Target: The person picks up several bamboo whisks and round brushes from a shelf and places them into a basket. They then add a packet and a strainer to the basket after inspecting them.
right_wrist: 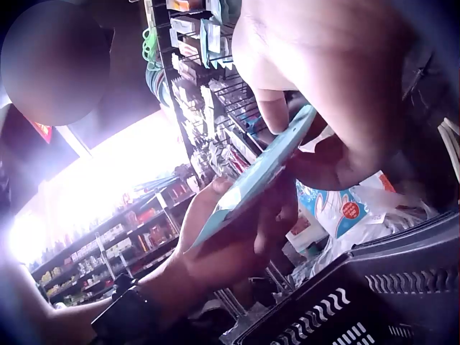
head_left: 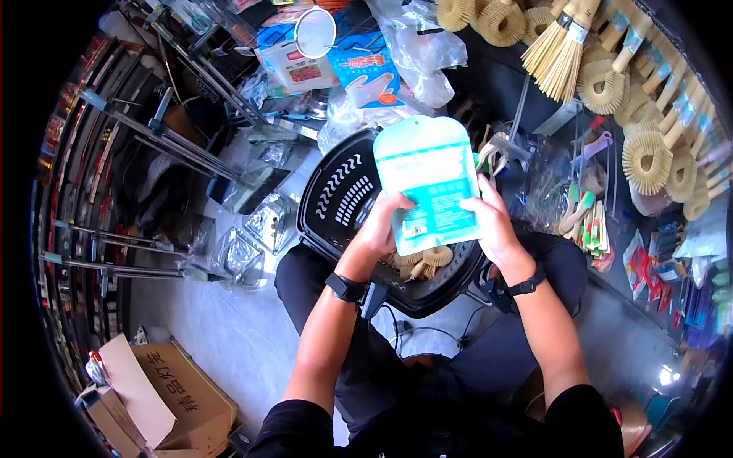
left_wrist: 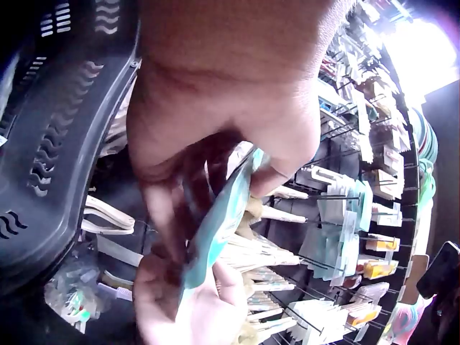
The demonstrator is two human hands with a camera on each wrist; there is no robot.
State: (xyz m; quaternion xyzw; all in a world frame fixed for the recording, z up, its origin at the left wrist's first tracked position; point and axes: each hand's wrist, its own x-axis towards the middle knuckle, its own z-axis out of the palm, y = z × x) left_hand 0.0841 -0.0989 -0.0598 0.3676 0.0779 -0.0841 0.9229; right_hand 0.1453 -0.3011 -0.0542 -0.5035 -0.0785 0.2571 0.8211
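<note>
Both hands hold a flat teal-and-white packet (head_left: 429, 187) with printed text and a barcode, raised over a black plastic basket (head_left: 321, 221). The left hand (head_left: 379, 223) pinches its left edge, thumb on the printed face and fingers behind. On the opposite edge the right hand (head_left: 492, 221) grips the same way. Seen edge-on in the left wrist view, the packet (left_wrist: 219, 226) looks thin and slightly bent. Below it, pale bristle brushes (head_left: 427, 263) lie in the basket, partly hidden by the packet and hands.
Round bristle brushes (head_left: 647, 156) hang at the right beside a stick whisk (head_left: 561, 53). A blue glove packet (head_left: 366, 70) and a small sieve (head_left: 315, 33) are at the back. A cardboard box (head_left: 172, 397) stands on the floor at lower left, near metal rack bars (head_left: 168, 145).
</note>
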